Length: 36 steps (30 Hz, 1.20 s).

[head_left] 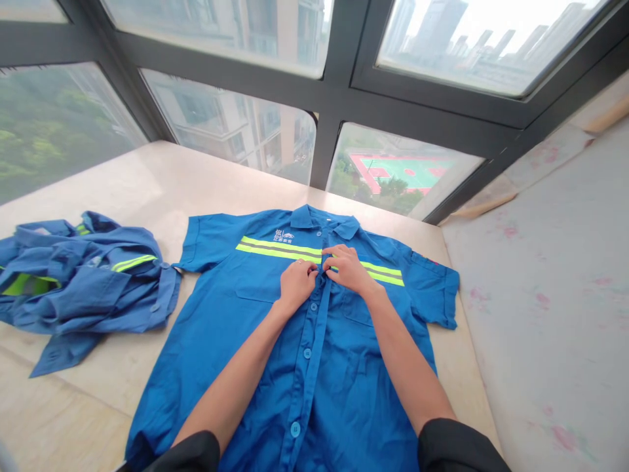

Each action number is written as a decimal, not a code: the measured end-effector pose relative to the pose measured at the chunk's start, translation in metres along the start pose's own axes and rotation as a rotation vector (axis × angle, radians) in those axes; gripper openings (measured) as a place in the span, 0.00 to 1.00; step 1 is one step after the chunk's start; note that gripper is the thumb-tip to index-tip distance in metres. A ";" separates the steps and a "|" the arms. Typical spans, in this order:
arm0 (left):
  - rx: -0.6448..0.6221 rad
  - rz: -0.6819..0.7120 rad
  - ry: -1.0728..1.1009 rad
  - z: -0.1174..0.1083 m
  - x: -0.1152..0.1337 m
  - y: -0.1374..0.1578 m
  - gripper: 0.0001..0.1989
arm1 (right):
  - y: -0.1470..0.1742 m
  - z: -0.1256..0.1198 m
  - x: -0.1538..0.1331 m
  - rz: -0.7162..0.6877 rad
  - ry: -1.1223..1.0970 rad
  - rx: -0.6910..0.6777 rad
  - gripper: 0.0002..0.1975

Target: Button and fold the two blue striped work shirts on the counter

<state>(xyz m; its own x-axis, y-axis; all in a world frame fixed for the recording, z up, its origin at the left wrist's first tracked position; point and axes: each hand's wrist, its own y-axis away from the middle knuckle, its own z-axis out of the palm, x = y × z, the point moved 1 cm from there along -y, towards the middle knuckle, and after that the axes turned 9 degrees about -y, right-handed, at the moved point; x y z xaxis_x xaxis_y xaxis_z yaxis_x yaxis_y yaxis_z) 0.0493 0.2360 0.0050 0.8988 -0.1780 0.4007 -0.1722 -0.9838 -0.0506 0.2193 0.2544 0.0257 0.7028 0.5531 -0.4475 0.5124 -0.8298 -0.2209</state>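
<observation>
Pinched the button placket (pixel 310 328) of the blue short-sleeved work shirt (pixel 211 341), spread on the window ledge (pixel 162 180) towards 6 o'clock of the view, with left hand (pixel 298 286) near 7 o'clock and right hand (pixel 344 269) near 5. Seemed to call for small, close pinches, front edges kept level, cloth slack rather than tugged.

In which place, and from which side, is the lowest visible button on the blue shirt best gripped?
Probably by the rim of the button, pinched from above on the near side: it lies face up, uncovered, on the shirt, while the left hand and right hand are up near the yellow stripe.
</observation>
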 end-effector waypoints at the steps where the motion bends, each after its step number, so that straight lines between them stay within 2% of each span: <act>1: -0.002 -0.004 0.008 0.000 0.000 0.000 0.09 | -0.001 -0.001 -0.001 0.006 0.005 -0.007 0.08; 6: 0.009 -0.005 0.047 -0.002 0.002 -0.001 0.07 | -0.005 -0.007 0.000 -0.049 0.016 -0.078 0.08; 11: -0.001 -0.005 0.039 -0.003 0.003 -0.003 0.08 | -0.010 -0.014 -0.004 -0.102 0.047 -0.072 0.09; 17: -0.046 -0.051 0.081 -0.004 -0.001 -0.008 0.11 | -0.020 -0.002 -0.011 -0.061 0.030 -0.022 0.07; 22: -0.062 -0.096 0.160 -0.006 -0.003 -0.010 0.11 | -0.015 0.011 -0.006 -0.029 -0.021 0.012 0.08; 29: -0.056 -0.153 0.344 -0.007 -0.007 -0.014 0.10 | -0.009 0.013 0.006 -0.156 -0.059 0.051 0.08; 36: -0.030 -0.156 0.371 -0.005 -0.006 -0.013 0.09 | -0.003 0.016 0.011 -0.210 -0.012 0.150 0.07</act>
<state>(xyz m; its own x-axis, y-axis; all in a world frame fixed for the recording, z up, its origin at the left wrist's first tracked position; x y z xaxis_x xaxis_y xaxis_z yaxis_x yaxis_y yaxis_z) 0.0439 0.2503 0.0080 0.7095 -0.0002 0.7048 -0.0616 -0.9962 0.0617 0.2177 0.2615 0.0073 0.5823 0.7142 -0.3885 0.5670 -0.6992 -0.4356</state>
